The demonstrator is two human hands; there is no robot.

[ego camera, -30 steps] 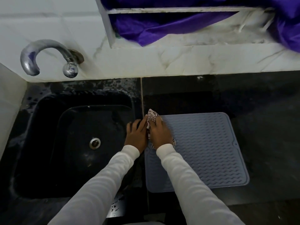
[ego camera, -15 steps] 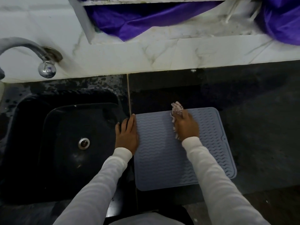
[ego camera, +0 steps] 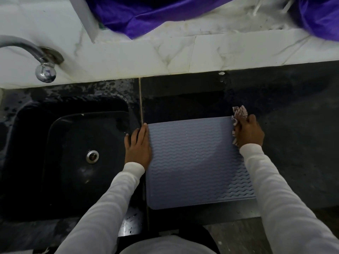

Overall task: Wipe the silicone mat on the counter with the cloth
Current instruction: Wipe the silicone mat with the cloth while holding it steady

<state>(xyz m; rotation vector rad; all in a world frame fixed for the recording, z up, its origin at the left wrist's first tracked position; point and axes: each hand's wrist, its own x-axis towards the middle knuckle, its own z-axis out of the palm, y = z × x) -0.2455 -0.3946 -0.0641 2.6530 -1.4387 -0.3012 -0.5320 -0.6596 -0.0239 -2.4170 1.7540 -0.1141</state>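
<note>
- The dark surface [ego camera: 293, 125] carries a black sink [ego camera: 73, 153] at left.
- A grey silicone mat [ego camera: 192, 162] lies flat just right of the sink.
- The left hand [ego camera: 138, 147], fingers straight and together, presses the mat's left edge.
- The right hand [ego camera: 248, 132], fingers curled, grips a patterned cloth [ego camera: 238, 114] at the mat's far right corner.

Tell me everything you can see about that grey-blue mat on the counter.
The mat is a grey-blue rectangle with rounded corners, rubbery-looking, and covered in rows of raised wavy ridges inside a smooth border. It lies flat on the dark counter, right beside the sink. The left hand rests flat along its left edge, fingers straight. The right hand holds a patterned cloth at its far right corner. The right sleeve hides much of its right edge.
</note>
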